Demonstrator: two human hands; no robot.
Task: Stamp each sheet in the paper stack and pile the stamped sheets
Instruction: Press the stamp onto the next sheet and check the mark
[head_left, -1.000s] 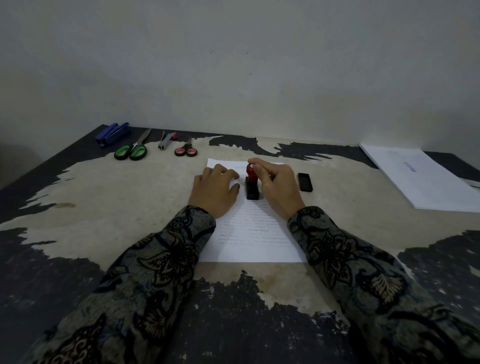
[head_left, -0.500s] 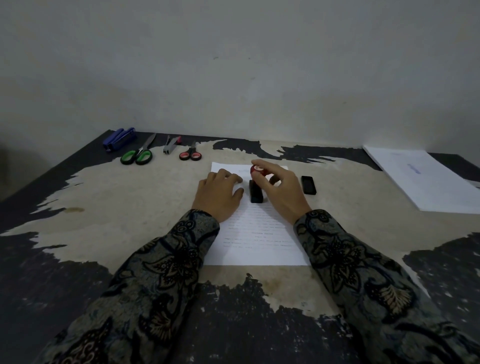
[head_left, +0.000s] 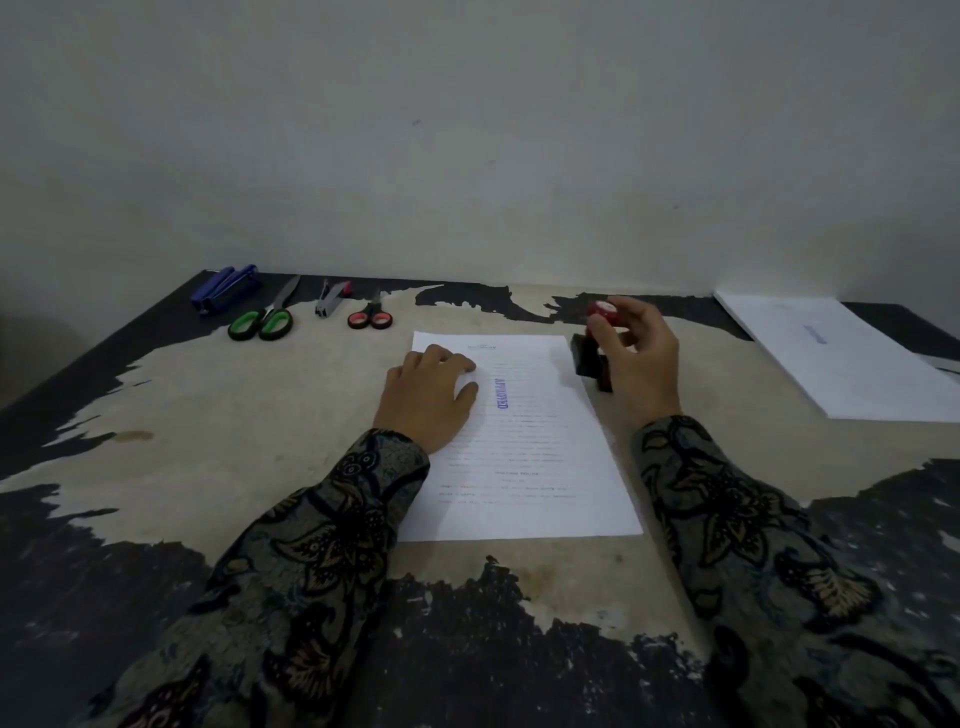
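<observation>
A printed white sheet (head_left: 540, 467) lies in front of me on the table (head_left: 234, 415), with a blue "APPROVED" stamp mark (head_left: 502, 393) near its upper middle. My left hand (head_left: 428, 397) rests flat on the sheet's left side, fingers slightly curled. My right hand (head_left: 636, 358) pinches the stamp (head_left: 592, 353), a black block with a red knob, just right of the sheet's upper right edge, over the black ink pad, which it mostly hides. A pile of stamped sheets (head_left: 841, 358) lies at the far right.
Along the table's back left lie a blue stapler (head_left: 224, 287), green-handled scissors (head_left: 265, 319), a staple remover (head_left: 332, 297) and small red-handled scissors (head_left: 370, 317). A wall stands right behind the table. The tabletop is worn, black and beige.
My right hand has lifted the stamp off the sheet and carried it right, to the ink pad. The blue mark now shows on the paper. My left hand has stayed put.
</observation>
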